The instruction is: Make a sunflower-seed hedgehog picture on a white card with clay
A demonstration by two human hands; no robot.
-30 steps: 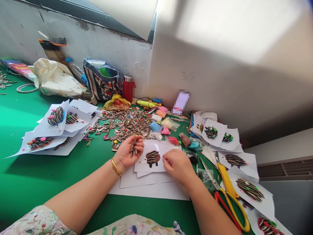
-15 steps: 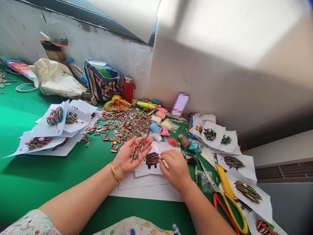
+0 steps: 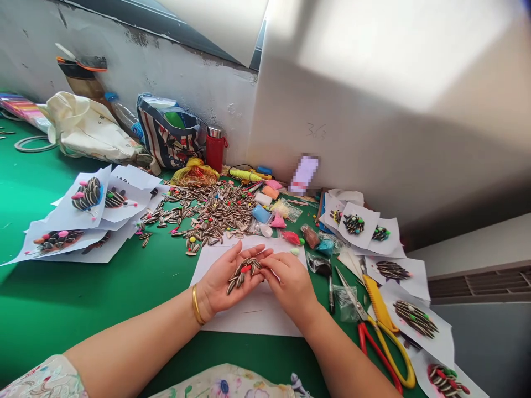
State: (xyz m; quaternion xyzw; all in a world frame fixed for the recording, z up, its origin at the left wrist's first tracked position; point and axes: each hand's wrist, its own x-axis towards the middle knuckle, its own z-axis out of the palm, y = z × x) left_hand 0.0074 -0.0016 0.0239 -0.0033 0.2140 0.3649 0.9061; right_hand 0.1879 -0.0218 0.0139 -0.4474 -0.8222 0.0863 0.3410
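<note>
My left hand (image 3: 232, 279) is turned palm up, fingers stretched out, holding a small heap of striped sunflower seeds (image 3: 240, 276) with a few red bits among them. Beside it, my right hand (image 3: 290, 282) has thumb and forefinger pinched at the edge of the heap, on a seed whose outline is mostly hidden by the fingertips. Both hands are above white paper (image 3: 249, 320), which they partly cover. A loose pile of sunflower seeds (image 3: 224, 210) is spread out beyond the hands.
Sheets with seed-covered animal figures lie at left (image 3: 62, 243) and right (image 3: 415, 318). Scissors (image 3: 385, 342) and a yellow cutter (image 3: 377, 298) are beside my right forearm. Clay packets (image 3: 261, 214), a red bottle (image 3: 214, 149) and a striped bag (image 3: 166, 135) stand farther back.
My right hand has moved from the dark hedgehog figure on the paper to the seeds in my left palm. Both hands are closer together, and the figure no longer shows.
</note>
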